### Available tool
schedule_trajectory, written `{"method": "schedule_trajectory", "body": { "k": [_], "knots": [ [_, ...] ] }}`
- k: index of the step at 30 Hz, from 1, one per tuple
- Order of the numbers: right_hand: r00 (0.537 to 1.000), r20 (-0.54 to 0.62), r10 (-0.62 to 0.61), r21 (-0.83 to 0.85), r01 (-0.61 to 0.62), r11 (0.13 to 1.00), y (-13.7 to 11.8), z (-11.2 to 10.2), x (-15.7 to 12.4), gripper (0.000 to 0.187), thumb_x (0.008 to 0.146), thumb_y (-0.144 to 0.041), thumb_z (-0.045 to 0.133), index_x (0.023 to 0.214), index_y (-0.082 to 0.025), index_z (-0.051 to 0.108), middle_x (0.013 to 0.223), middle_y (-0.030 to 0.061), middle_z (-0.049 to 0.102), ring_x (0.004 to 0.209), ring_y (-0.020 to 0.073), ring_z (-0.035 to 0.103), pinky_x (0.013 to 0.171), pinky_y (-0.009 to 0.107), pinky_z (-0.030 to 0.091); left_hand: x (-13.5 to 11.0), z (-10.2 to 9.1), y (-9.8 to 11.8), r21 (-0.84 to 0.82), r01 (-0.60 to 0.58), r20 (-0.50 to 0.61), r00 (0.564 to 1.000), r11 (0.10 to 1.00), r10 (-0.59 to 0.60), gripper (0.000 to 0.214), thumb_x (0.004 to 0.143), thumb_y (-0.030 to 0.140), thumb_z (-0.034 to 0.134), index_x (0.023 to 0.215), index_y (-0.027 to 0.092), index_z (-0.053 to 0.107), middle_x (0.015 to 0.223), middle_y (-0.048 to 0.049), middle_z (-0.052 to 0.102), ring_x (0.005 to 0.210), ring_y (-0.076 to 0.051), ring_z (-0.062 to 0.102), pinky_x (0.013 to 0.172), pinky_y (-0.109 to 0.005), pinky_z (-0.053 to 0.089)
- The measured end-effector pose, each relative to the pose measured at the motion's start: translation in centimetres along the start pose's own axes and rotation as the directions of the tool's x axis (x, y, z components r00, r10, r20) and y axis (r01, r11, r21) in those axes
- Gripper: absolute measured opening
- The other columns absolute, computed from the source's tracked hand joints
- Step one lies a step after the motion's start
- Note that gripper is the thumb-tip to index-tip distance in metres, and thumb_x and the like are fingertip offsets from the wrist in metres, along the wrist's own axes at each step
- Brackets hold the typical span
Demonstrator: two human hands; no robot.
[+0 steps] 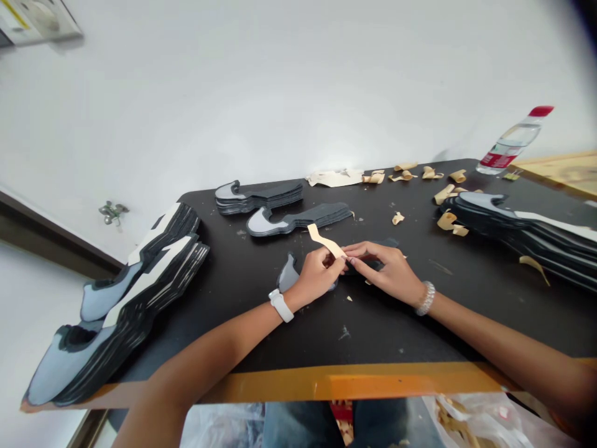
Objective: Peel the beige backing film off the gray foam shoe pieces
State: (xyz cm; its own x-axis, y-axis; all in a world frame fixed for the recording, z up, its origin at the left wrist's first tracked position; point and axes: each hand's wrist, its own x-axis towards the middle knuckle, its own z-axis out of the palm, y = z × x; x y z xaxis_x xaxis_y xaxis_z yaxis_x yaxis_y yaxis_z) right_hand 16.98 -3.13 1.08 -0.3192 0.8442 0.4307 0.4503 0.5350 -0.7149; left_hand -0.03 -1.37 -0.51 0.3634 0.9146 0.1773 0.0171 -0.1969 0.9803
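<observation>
My left hand (317, 274) pinches a tan paper backing strip (325, 241) that curls up and away from a dark grey shoe-shaped piece (290, 274) lying flat on the black table (373, 323). My right hand (387, 269) presses down on that same piece, its fingertips meeting the left hand's at the strip's base. Much of the piece is hidden under both hands. A white watch is on my left wrist and a beaded bracelet on my right.
Stacks of similar grey and black pieces lie at the left edge (130, 298), at the back (259, 196) (298, 219) and at the right (527, 227). Curled tan strips (448, 193) litter the back right. A water bottle (513, 142) stands far right.
</observation>
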Motion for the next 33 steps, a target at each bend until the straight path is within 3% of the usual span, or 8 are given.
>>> {"method": "schedule_trajectory", "body": {
  "k": [7,13,16,25,30,33],
  "knots": [
    [1.0,0.002,0.004,-0.044,-0.004,0.999,0.0,-0.3,-0.1,0.015,0.084,-0.027,0.057,0.087,-0.02,0.069,0.101,0.0059,0.07,0.091,0.0199,0.066,0.08,0.032,0.054,-0.1,0.0,-0.2,0.056,-0.019,0.011,1.0,0.998,0.018,0.012,0.08,0.024,0.052,0.081,0.013,0.058,0.072,-0.0035,0.063,0.065,-0.013,0.06,0.062,-0.024,0.049],
    [0.991,-0.045,-0.124,-0.192,0.113,0.975,-0.4,-0.4,-0.2,0.01,0.083,-0.023,0.057,0.085,-0.019,0.067,0.097,0.005,0.071,0.088,0.018,0.067,0.082,0.03,0.052,-0.2,-0.1,0.4,0.212,-0.047,0.004,0.999,0.976,0.047,0.013,0.08,0.023,0.052,0.074,0.014,0.059,0.069,-0.0023,0.063,0.064,-0.013,0.059,0.062,-0.024,0.046],
    [0.988,-0.037,-0.147,-0.224,0.135,0.965,-0.4,-0.2,-0.4,0.009,0.083,-0.023,0.057,0.084,-0.02,0.065,0.096,0.0043,0.071,0.084,0.017,0.067,0.074,0.028,0.054,-0.4,-0.1,1.1,0.27,-0.059,-0.004,0.998,0.961,0.062,0.013,0.079,0.022,0.053,0.071,0.014,0.059,0.067,-0.0011,0.062,0.062,-0.012,0.057,0.06,-0.023,0.044],
    [0.996,-0.026,-0.083,-0.267,0.073,0.961,-0.3,-0.1,-0.5,0.01,0.083,-0.024,0.054,0.082,-0.022,0.063,0.087,0.0027,0.071,0.073,0.0168,0.066,0.066,0.029,0.053,-0.6,0.2,1.3,0.299,-0.042,-0.004,0.999,0.953,0.045,0.014,0.079,0.024,0.053,0.071,0.015,0.059,0.064,-0.0002,0.061,0.06,-0.012,0.055,0.058,-0.022,0.041],
    [0.99,-0.079,-0.12,-0.367,0.083,0.927,-0.3,-0.4,-0.4,0.008,0.084,-0.026,0.054,0.082,-0.021,0.06,0.111,0.0056,0.064,0.087,0.0184,0.064,0.072,0.029,0.05,-0.5,0.3,1.2,0.233,-0.048,0.042,0.998,0.971,0.039,0.016,0.083,0.03,0.052,0.08,0.015,0.057,0.069,-0.0007,0.061,0.064,-0.013,0.058,0.062,-0.024,0.045],
    [0.99,-0.075,-0.123,-0.317,0.093,0.944,-0.3,-0.6,-0.3,0.009,0.084,-0.027,0.053,0.084,-0.02,0.058,0.119,0.0077,0.056,0.073,0.0131,0.062,0.065,0.027,0.05,-0.4,0.3,1.1,0.136,-0.059,0.127,0.991,0.989,0.041,0.022,0.082,0.037,0.056,0.088,0.016,0.054,0.078,-0.001,0.062,0.068,-0.012,0.06,0.065,-0.023,0.046]
  ]
}}
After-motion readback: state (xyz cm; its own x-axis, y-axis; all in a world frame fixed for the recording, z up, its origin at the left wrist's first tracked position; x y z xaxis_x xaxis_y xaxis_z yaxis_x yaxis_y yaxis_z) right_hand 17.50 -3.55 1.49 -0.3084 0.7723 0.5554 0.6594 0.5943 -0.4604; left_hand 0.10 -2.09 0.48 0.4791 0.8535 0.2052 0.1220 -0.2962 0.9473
